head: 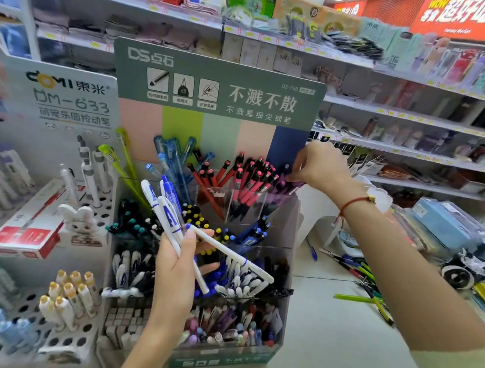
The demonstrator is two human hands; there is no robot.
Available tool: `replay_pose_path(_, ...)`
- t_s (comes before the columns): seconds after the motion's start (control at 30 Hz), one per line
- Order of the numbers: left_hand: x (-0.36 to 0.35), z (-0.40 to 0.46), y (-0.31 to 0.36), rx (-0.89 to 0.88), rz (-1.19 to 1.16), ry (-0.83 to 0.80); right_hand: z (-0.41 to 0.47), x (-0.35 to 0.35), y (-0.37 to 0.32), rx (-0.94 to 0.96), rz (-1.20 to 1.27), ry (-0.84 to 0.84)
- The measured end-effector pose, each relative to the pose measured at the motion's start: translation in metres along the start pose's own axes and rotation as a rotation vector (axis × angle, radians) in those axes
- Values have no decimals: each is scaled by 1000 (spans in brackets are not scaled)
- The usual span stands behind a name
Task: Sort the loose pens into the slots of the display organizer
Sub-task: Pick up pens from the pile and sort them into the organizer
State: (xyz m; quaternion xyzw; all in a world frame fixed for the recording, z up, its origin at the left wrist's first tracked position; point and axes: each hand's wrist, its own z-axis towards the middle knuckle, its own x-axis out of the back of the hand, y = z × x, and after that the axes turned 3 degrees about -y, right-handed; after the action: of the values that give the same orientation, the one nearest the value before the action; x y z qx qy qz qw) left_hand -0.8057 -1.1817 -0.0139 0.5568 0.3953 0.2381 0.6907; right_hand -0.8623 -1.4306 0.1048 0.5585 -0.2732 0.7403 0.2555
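Note:
The tiered display organizer (289, 217) stands in the middle, its clear slots filled with blue, red, pink, purple and white pens. My left hand (176, 269) holds a bunch of white pens with blue print (171, 215) in front of the organizer's middle rows, one pen slanting down to the right. My right hand (323, 166) reaches over the top right slot and pinches a purple pen (289, 185) among the purple ones there. Loose pens (359, 273) lie scattered on the counter to the right.
A second pen stand with round holes (54, 340) and a red box (26, 232) sit to the left, with a rabbit figure (81, 222) between. A white basket (318, 211) and packaged goods (448, 228) lie right. Store shelves (388, 111) run behind.

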Motion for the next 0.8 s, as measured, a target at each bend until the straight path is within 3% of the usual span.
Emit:
replay_pose_path(0.13, 4, -3, 1, -13, 6, -1, -6, 10, 7, -3, 228, -339)
replay_pose_path(0.2, 6, -4, 1, -15, 6, 0, -11, 14, 13, -27, 401, -395)
replay_pose_path(0.23, 7, -4, 1, -15, 7, -1, -14, 13, 17, -36, 502, -351)
replay_pose_path(0.3, 6, -4, 0, -17, 14, -4, -21, 3, 20, -66, 701, -78)
replay_pose_path(0.37, 4, -5, 1, -17, 13, -6, -28, -16, 18, -108, 712, 222)
replay_pose_path(0.4, 2, -5, 1, -15, 11, -6, -33, -27, 13, -109, 647, 285)
replay_pose_path(0.53, -3, -9, 1, 9, -2, -20, -54, -72, -2, 4, 434, 118)
replay_pose_path(0.63, -3, -12, 0, 35, -17, -21, -55, -74, 3, -8, 463, 37)
replay_pose_path(0.77, 3, -18, 0, 68, -56, -23, -81, -60, -12, 44, 315, 336)
replay_pose_path(0.8, 5, -20, 0, 70, -59, -23, -95, -57, -21, 56, 342, 325)
